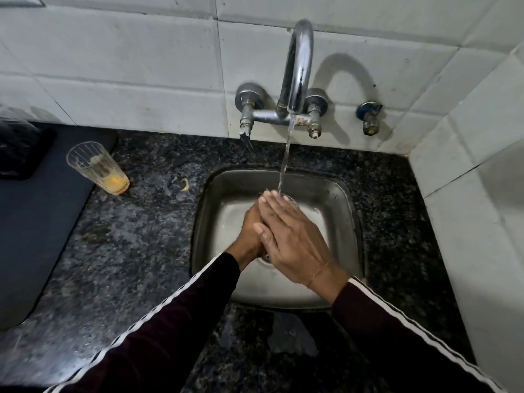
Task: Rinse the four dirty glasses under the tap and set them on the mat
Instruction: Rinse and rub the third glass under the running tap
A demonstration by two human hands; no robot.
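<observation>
Water runs from the chrome tap [297, 66] into the steel sink [351, 222]. Under the stream, my left hand [249, 236] and my right hand [292, 239] are pressed together around a clear glass [289, 198]. Only a bit of its rim shows past my fingertips. My right hand lies over the top with its fingers stretched along the glass, and my left hand grips from below. A second ribbed glass [96, 168] with yellow residue at its bottom stands upright on the counter, at the edge of the dark blue mat [42, 222] on the left.
Dark speckled granite counter [141, 236] surrounds the sink. White tiled walls stand behind and to the right. A small angle valve [370, 117] sticks out of the wall to the right of the tap. A dark object [19, 148] sits on the mat's far left corner. A scrap of peel [185, 185] lies near the sink.
</observation>
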